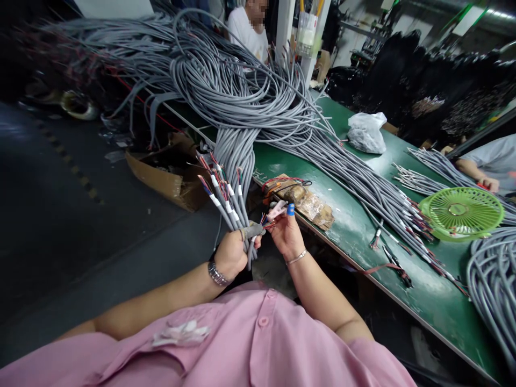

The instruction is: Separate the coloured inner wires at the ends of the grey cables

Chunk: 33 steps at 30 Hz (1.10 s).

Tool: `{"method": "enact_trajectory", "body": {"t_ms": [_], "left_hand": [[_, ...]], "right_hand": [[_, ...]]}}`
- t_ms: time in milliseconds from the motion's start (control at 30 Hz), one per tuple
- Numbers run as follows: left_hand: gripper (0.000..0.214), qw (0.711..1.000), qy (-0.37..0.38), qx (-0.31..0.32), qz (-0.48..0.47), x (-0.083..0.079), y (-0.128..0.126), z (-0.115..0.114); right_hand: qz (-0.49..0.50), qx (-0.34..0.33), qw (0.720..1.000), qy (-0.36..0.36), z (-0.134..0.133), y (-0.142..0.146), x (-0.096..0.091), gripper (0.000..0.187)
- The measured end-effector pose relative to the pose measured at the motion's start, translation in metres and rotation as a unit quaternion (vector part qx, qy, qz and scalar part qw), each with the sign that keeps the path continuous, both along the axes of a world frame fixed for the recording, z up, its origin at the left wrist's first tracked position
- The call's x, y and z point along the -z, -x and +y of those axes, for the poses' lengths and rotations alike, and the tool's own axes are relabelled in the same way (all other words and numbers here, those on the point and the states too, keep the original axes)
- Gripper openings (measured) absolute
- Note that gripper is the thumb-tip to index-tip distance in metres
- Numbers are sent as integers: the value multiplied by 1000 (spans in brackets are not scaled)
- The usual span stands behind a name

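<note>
My left hand (233, 253) is closed round a bundle of grey cables (230, 207) with white bands and stripped, coloured wire ends. One cable end in that grip, wrapped in grey, points right, its thin red and blue wires (267, 224) fanned out. My right hand (287, 234) is right beside it, fingers curled at these wires. A blue wrap (291, 209) covers one fingertip, and a pale pinkish piece (276, 210) shows at its fingers; whether it is tape on a finger or a held thing is unclear.
A taped board (318, 210) lies at the edge of the green table (342, 236). Long grey cables (242, 91) are heaped behind. A green fan (461, 213), plastic bag (366, 133) and coiled cables (494, 279) are right. A cardboard box (169, 180) sits left. Two other people work nearby.
</note>
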<state>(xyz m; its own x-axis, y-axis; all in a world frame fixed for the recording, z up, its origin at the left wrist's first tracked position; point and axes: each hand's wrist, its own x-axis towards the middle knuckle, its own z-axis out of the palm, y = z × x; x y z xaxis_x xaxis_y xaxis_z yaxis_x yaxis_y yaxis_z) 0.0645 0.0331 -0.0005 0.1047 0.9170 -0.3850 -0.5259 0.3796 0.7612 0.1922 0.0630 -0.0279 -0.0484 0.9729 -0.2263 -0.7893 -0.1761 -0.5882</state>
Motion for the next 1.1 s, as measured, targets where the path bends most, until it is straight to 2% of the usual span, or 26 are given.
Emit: {"method": "enact_trajectory", "body": {"t_ms": [200, 367, 667, 1100], "left_hand": [[17, 1000, -6, 1, 4, -4, 7, -8], [17, 1000, 0, 8, -1, -5, 8, -5], [17, 999, 31, 17, -28, -13, 2, 3], [17, 1000, 20, 14, -5, -5, -6, 8]], "right_hand": [[-7, -39, 999, -9, -5, -6, -3, 37], [-71, -13, 997, -19, -8, -6, -10, 31], [-72, -15, 997, -10, -6, -7, -14, 30], [-62, -10, 998, -29, -3, -6, -14, 27]]}}
